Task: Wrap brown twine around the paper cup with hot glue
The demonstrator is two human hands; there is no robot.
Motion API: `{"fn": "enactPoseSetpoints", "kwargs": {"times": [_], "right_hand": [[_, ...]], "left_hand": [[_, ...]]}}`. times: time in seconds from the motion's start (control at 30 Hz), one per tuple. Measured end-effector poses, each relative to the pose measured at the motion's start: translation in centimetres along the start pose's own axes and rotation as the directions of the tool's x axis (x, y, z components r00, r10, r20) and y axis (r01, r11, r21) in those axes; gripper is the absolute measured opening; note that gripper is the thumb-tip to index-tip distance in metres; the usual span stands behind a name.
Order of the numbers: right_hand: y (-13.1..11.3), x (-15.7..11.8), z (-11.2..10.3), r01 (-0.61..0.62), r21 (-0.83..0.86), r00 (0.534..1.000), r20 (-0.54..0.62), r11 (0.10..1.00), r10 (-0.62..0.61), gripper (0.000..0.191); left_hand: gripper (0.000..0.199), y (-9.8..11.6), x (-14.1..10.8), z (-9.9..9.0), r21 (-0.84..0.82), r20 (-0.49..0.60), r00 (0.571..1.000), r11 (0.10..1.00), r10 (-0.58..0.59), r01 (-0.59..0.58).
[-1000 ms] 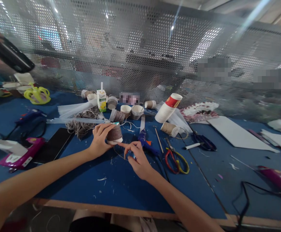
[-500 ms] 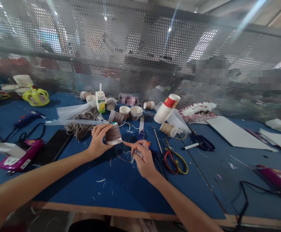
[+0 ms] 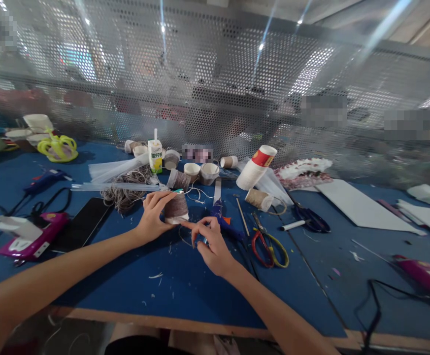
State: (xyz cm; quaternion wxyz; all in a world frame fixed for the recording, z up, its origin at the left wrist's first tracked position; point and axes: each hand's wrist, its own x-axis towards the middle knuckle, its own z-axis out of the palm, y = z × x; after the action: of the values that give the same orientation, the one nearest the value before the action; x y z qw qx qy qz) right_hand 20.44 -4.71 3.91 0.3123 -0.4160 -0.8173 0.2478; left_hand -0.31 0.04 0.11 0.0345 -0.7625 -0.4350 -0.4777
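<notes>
My left hand (image 3: 151,217) grips a small paper cup (image 3: 177,206) wound with grey-brown yarn, its white rim tilted down toward the right. A bit of teal shows at the cup's upper end, by my fingertips. My right hand (image 3: 213,241) reaches its index finger to the cup's rim, while the other fingers are curled. Something small and pale shows between those curled fingers, too little to name. Below the hands a thin loop of yarn (image 3: 185,237) lies near the tabletop. Just right of my right hand is a blue glue gun (image 3: 226,226) with an orange trigger.
Behind the hands stand yarn-wrapped cups (image 3: 179,179), a juice carton (image 3: 155,157) and a yarn heap (image 3: 126,190). Scissors (image 3: 269,246), a leaning paper cup stack (image 3: 253,172) and white board (image 3: 362,204) lie rightward. A phone (image 3: 85,224) and purple power strip (image 3: 33,239) are left.
The cup has shifted slightly right and turned a little in my left hand. My right hand has moved slightly left, and the pale thing in its fingers shows less.
</notes>
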Motion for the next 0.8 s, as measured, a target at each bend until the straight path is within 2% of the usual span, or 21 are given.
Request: {"fn": "enactPoseSetpoints", "kwargs": {"times": [0.23, 0.37, 0.47, 0.53, 0.63, 0.7, 0.8], "right_hand": [[0.5, 0.0, -0.4, -0.052, 0.056, 0.988, -0.144, 0.997, 0.059, 0.020], [1.0, 0.0, -0.7, -0.044, 0.125, 0.935, -0.344, 0.991, 0.085, 0.021], [1.1, -0.1, -0.9, 0.015, 0.113, 0.897, -0.442, 0.994, 0.036, 0.023], [0.9, -0.2, -0.9, 0.058, 0.076, 0.921, -0.388, 0.995, -0.024, 0.022], [0.4, -0.3, -0.5, 0.106, 0.007, 0.982, -0.156, 0.994, -0.104, 0.024], [0.2, -0.3, -0.1, 0.108, -0.032, 0.994, -0.022, 0.994, -0.109, 0.029], [0.1, -0.1, 0.3, 0.071, -0.062, 0.995, 0.075, 0.996, -0.066, 0.035]], "left_hand": [[0.062, 0.0, 0.2, -0.1, -0.008, -0.026, 1.000, 1.000, -0.001, 0.001], [0.068, -0.1, 0.2, -0.2, -0.012, -0.012, 0.999, 0.999, -0.042, 0.042], [0.068, -0.1, 0.2, -0.2, -0.007, 0.005, 0.999, 0.999, -0.048, 0.048], [0.067, 0.0, 0.2, -0.2, 0.000, 0.017, 0.999, 0.999, -0.051, 0.051], [0.068, 0.1, 0.2, -0.1, 0.007, 0.019, 0.998, 0.998, -0.068, 0.068], [0.068, 0.1, 0.2, 0.0, 0.006, 0.022, 0.997, 0.998, -0.070, 0.070], [0.065, 0.1, 0.1, 0.0, -0.007, 0.025, 0.999, 0.999, -0.045, 0.045]]}}
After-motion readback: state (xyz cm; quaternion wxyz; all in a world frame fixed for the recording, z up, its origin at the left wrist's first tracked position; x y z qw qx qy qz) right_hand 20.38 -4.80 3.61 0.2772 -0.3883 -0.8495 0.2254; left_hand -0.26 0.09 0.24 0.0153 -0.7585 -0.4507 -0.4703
